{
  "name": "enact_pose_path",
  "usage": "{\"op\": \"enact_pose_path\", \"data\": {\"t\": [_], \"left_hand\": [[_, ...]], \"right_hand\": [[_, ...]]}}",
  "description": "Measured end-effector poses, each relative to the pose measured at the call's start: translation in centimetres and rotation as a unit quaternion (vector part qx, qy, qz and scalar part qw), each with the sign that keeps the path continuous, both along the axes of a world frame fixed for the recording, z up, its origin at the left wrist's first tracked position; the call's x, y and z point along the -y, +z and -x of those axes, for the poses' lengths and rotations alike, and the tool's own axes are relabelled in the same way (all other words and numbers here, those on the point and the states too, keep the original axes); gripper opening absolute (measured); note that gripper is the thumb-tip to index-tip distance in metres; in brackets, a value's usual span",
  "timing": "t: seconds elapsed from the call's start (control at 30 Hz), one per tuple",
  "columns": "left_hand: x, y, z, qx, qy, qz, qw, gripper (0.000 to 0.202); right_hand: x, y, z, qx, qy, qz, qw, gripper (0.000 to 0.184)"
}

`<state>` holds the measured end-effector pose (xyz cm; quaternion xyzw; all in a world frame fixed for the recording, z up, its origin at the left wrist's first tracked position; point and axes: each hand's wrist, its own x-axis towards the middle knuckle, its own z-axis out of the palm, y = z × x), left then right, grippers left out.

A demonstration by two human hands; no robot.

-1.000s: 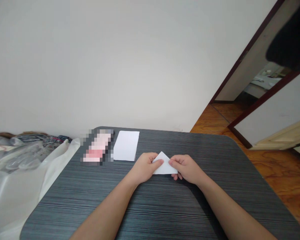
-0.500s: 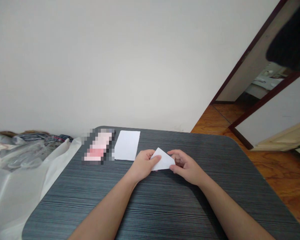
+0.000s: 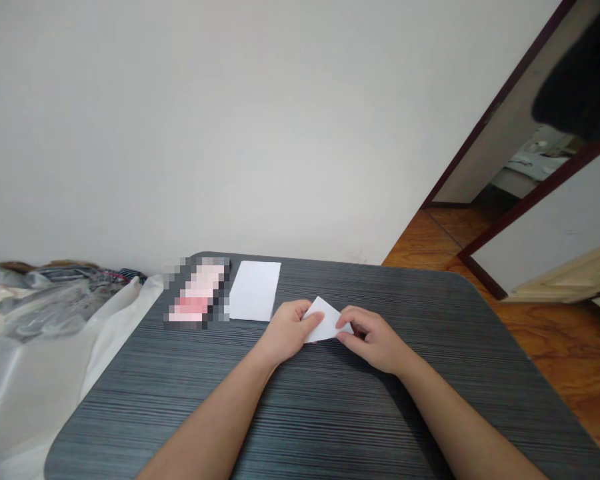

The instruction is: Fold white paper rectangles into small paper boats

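A small folded piece of white paper, its top coming to a point, is held just above the dark table. My left hand grips its left side, thumb across the front and fingers behind. At the right corner, my right hand pinches the paper, index finger on its face and thumb along the lower edge. Behind and left of my left hand lies a stack of white paper sheets.
Left of the stack is a pink and white item, blurred out by blocks. Clear plastic and cloth lie beyond the table's left edge. A white wall stands behind, with wooden floor and a doorway at right.
My right index finger has come down from above the paper's upper right edge onto its face. The left hand keeps its hold, nearly still.
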<state>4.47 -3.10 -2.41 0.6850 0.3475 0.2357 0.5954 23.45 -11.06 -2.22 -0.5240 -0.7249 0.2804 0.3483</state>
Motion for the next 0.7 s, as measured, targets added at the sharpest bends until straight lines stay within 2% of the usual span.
{"op": "enact_pose_path", "data": {"t": [0.2, 0.47, 0.7], "left_hand": [[0.06, 0.12, -0.10, -0.016, -0.006, -0.029, 0.999, 0.025], [0.17, 0.23, -0.14, -0.028, -0.015, -0.030, 0.999, 0.023], [0.14, 0.44, 0.00, -0.059, -0.020, -0.095, 0.994, 0.020]], "right_hand": [[-0.25, 0.11, 0.10, -0.001, 0.007, -0.040, 0.999, 0.010], [-0.46, -0.03, -0.32, -0.013, 0.018, -0.053, 0.998, 0.013], [-0.52, -0.24, -0.58, -0.003, 0.015, -0.061, 0.998, 0.012]]}}
